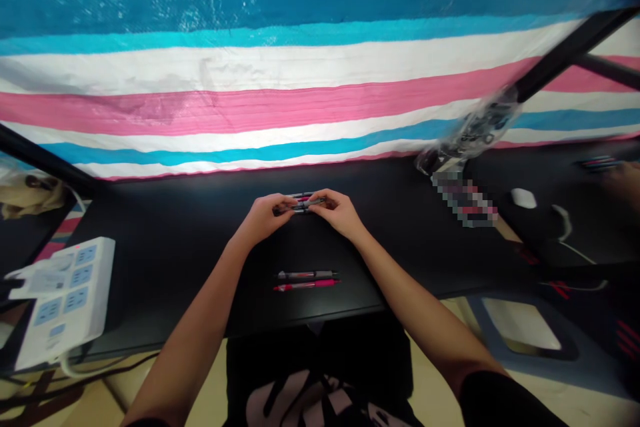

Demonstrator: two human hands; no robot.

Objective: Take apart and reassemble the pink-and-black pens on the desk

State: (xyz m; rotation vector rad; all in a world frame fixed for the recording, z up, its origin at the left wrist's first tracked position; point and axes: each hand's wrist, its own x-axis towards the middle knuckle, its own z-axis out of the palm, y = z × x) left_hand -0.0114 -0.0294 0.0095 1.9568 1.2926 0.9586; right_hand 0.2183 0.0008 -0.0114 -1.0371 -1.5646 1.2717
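Note:
My left hand and my right hand meet over the middle of a black desk. Both are closed on a small bundle of pens held level between them, one hand at each end. Nearer to me, two more pens lie side by side on the desk: a dark grey one and a pink one just below it. Neither hand touches those two.
A striped blue, white and pink sheet hangs behind the desk. A white power strip sits at the left edge. A clear plastic bag, a white mouse and a cable lie to the right.

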